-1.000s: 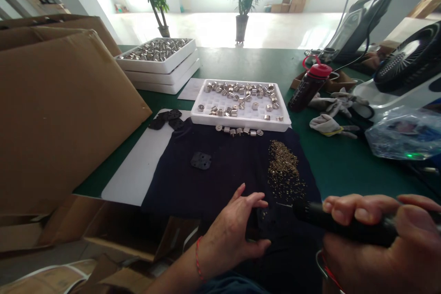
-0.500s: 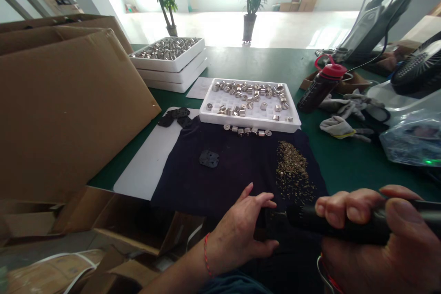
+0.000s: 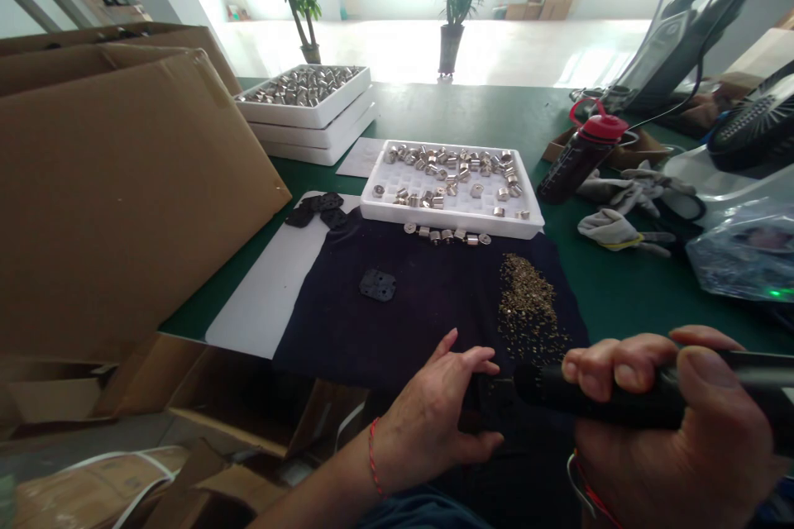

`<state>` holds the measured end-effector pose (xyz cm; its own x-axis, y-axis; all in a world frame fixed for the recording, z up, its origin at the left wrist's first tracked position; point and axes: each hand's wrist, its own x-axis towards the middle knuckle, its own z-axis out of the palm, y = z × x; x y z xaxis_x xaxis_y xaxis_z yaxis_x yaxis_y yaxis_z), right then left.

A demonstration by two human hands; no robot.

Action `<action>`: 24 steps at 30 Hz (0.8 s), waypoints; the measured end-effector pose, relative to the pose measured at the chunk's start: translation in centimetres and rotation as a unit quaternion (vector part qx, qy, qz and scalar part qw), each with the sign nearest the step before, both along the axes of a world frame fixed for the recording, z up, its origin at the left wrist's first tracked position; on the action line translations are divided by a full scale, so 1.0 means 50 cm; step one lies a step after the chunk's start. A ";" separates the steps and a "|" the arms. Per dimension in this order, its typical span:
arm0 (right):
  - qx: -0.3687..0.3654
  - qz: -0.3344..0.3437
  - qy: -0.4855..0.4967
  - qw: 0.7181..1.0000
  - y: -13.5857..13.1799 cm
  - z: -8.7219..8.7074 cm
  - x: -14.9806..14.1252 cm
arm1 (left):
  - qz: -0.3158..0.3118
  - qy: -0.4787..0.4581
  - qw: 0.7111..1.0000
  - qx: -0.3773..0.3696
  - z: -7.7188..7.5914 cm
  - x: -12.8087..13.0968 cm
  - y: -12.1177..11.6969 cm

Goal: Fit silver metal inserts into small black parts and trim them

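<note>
My right hand [image 3: 670, 421] is wrapped round a black electric screwdriver [image 3: 595, 401], its thumb on top. The tool lies nearly level, its thin tip pointing left toward my left hand [image 3: 431, 409]. My left fingers and thumb are curved about the edges of a black plate [image 3: 493, 405], which is hard to make out against the dark cloth [image 3: 428, 331]. A loose black plate with holes [image 3: 377, 285] lies on the cloth. A heap of small brass-coloured screws [image 3: 527, 297] is spread beyond the screwdriver.
A white tray [image 3: 452, 223] holds small metal motors, with a row of motors [image 3: 447, 236] before it. Stacked trays [image 3: 316, 120] and a cardboard box [image 3: 124, 207] stand left, near black plates [image 3: 319, 208]. At right are a bottle [image 3: 580, 153], gloves [image 3: 614, 227] and a fan [image 3: 753, 124].
My right hand and the screwdriver have shifted slightly left and up. My left hand stays almost in place. The rest of the view has moved only a little with my head.
</note>
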<state>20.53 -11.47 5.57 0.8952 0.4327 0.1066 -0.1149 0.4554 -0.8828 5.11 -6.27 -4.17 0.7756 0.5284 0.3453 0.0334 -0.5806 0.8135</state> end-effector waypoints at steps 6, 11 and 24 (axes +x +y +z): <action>-0.009 -0.006 -0.012 1.000 0.005 0.006 -0.013 | 0.001 0.000 1.000 0.000 -0.002 0.000 0.001; 0.012 0.012 -0.057 0.998 0.004 0.009 -0.026 | 0.000 -0.003 1.000 0.014 -0.006 0.001 0.002; -0.064 0.106 -0.216 0.968 0.005 -0.019 -0.042 | 0.002 -0.008 1.000 0.022 -0.015 0.001 0.003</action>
